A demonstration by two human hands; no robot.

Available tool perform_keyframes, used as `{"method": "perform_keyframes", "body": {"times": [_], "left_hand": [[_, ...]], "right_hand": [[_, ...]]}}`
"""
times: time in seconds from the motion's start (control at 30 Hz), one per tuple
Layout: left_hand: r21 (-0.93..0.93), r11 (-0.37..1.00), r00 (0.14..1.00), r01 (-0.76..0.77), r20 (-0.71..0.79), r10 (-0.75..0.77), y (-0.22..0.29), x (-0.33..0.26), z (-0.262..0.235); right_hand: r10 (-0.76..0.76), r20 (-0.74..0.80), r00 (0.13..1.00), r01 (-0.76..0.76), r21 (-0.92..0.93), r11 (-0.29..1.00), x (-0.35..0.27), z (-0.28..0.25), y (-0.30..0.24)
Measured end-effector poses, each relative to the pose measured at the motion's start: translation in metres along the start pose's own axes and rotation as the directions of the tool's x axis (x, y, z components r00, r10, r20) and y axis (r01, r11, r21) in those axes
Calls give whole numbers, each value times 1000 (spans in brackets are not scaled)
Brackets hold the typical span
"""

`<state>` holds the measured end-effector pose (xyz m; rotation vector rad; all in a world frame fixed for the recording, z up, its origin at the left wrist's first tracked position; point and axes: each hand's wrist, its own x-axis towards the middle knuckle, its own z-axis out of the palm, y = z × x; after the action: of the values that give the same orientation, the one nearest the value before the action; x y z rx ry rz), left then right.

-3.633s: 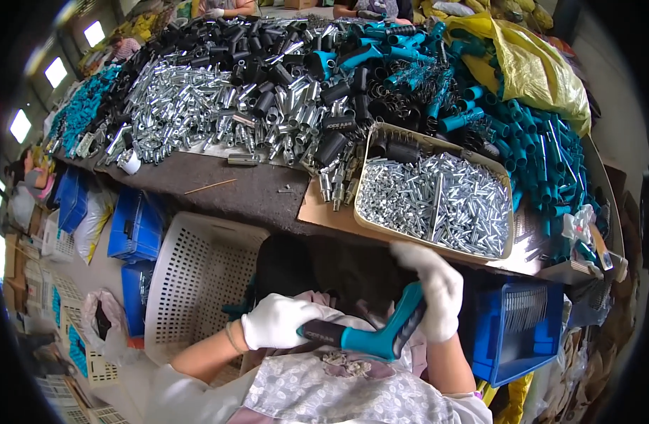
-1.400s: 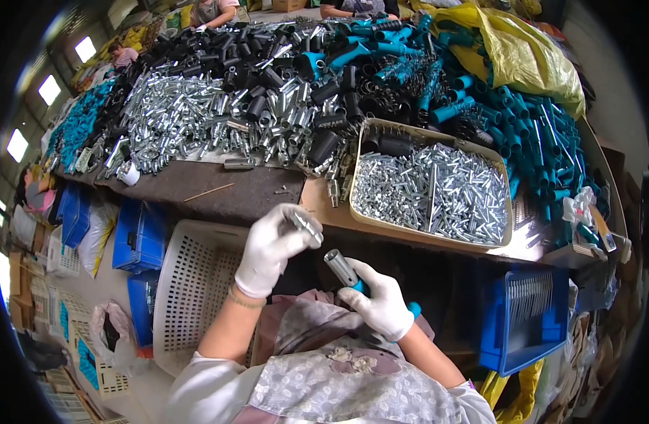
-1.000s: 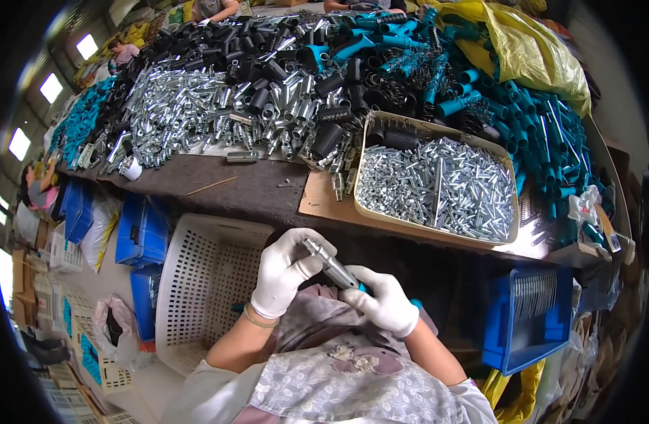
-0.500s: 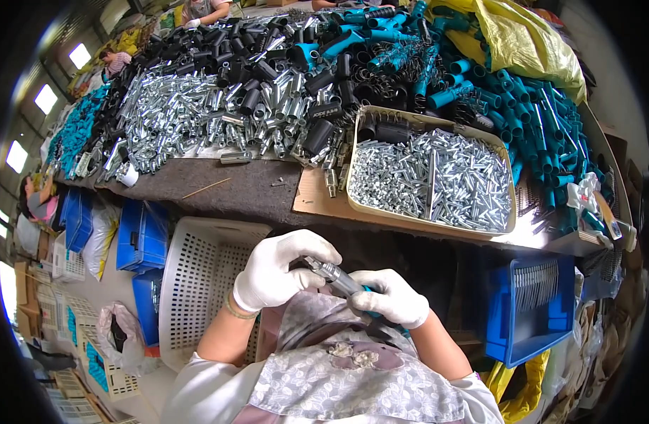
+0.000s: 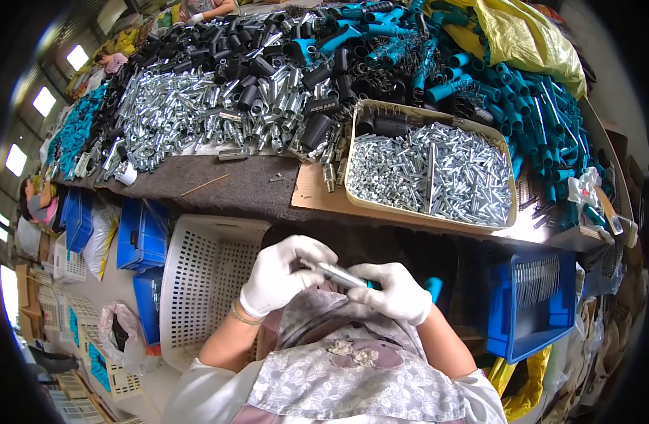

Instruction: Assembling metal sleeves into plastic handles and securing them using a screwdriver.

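In front of my apron, both gloved hands hold one silver metal tube point(image 5: 342, 275) with a teal handle point(image 5: 432, 288). My left hand point(image 5: 286, 275) is closed around the tube's left end, thumb and fingers pinching it. My right hand point(image 5: 394, 291) wraps round the other end, where the teal part begins. The handle's end shows beyond the right hand's knuckles; its middle is hidden by the glove. The tube lies tilted, its right end lower. Motion blurs the fingertips slightly.
A tray point(image 5: 353, 191) of small metal pins and nuts sits at the table's near edge. Behind lie heaps of silver sleeves point(image 5: 169, 113), black tubes and teal handles point(image 5: 515, 106). A white basket point(image 5: 180, 283) stands left of me, a blue crate point(image 5: 495, 311) right. Other people work across the table.
The tube has turned in my hands and now shows a smoother, brighter side. The right hand has shifted slightly, and the teal end now sticks out beyond it.
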<state>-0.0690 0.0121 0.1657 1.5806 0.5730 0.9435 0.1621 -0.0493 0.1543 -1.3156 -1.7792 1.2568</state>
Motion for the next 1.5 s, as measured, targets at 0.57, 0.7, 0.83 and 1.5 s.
{"method": "perform_keyframes", "body": {"times": [0.57, 0.7, 0.83, 1.5], "left_hand": [[505, 842, 981, 190, -63, -183, 25, 3, -6], [527, 846, 985, 75, 92, -145, 21, 1, -5], [662, 687, 954, -300, 188, 235, 19, 3, -5], [-19, 998, 998, 55, 14, -55, -17, -5, 12]], "right_hand": [[98, 4, 995, -96, -158, 983, -3, -5, -4], [94, 21, 995, -87, -227, 970, -3, -4, -4], [94, -21, 995, -96, -154, 983, -4, -5, -4], [-129, -220, 967, 206, 374, 904, 2, -5, 2]]}}
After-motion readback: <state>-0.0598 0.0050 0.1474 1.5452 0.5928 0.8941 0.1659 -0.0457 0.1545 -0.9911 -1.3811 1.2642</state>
